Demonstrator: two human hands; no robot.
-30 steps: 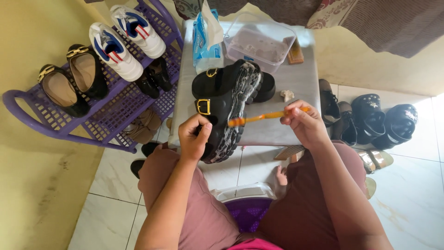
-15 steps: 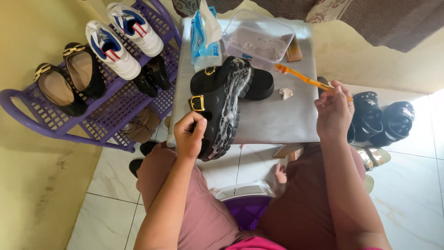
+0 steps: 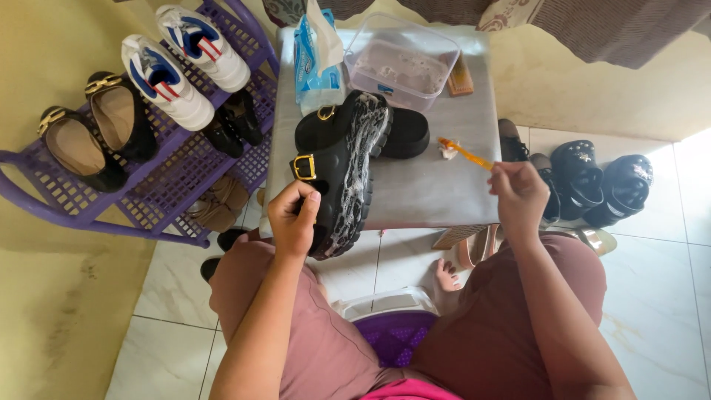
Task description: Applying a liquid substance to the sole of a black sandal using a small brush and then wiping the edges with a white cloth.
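Observation:
My left hand (image 3: 295, 215) grips a black sandal (image 3: 342, 172) with gold buckles, tipped on its side on the grey table (image 3: 429, 185) so its soapy, foam-streaked sole faces right. My right hand (image 3: 518, 196) holds an orange toothbrush (image 3: 465, 154) by its handle, raised over the table's right part, its head pointing left and away from the sole. A second black sandal (image 3: 404, 133) lies behind the first.
A clear plastic tub (image 3: 404, 63) and a blue wipes packet (image 3: 317, 59) stand at the table's far end. A purple shoe rack (image 3: 159, 167) at left holds white sneakers and black flats. Dark shoes (image 3: 600, 181) sit on the tiled floor at right. A purple basin (image 3: 392, 333) is between my knees.
My right hand has drawn the toothbrush off the sandal's sole and out to the right. My left hand still holds the sandal in the same place.

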